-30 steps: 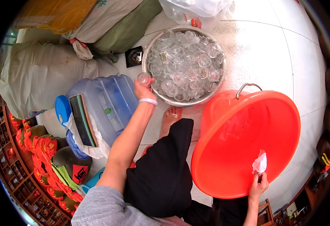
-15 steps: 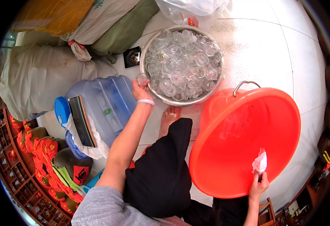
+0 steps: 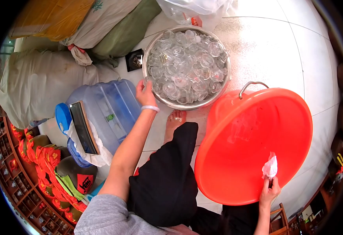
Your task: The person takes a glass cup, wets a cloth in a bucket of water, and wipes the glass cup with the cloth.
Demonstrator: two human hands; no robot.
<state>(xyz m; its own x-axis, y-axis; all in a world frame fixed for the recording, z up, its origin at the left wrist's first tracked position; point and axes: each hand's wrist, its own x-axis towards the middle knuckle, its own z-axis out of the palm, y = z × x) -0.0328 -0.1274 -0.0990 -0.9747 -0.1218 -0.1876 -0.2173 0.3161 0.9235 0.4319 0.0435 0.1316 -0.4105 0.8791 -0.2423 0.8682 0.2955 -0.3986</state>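
Okay so going left to right: you've got a smartphone [image 3: 84, 127] lying on some white tissue [image 3: 101, 150] by the big blue water jug [image 3: 114, 94], which is tipped on its side. Just past that is your left hand [image 3: 145, 94], right up at the near-left rim of the steel basin [image 3: 195, 106]. Your fingers there are bent in, with maybe something small and clear at the tips, but it blends into the glass behind, so I can't tell if you're gripping anything. The clear glassware [image 3: 187, 64] is heaped in the basin, just right of those fingers and a bit farther out from you, so your left hand is clearly the nearer one. No single long axis in that pile, pieces lie every which way. Then there's the red tub [image 3: 234, 164], tilted beside your leg, and your right hand [image 3: 271, 190] at its near-right rim, fingers pinched around a dark stem topped with a crumpled white wrap [image 3: 270, 167]. That bundle points away from you, over the tub's opening, well apart from the basin.
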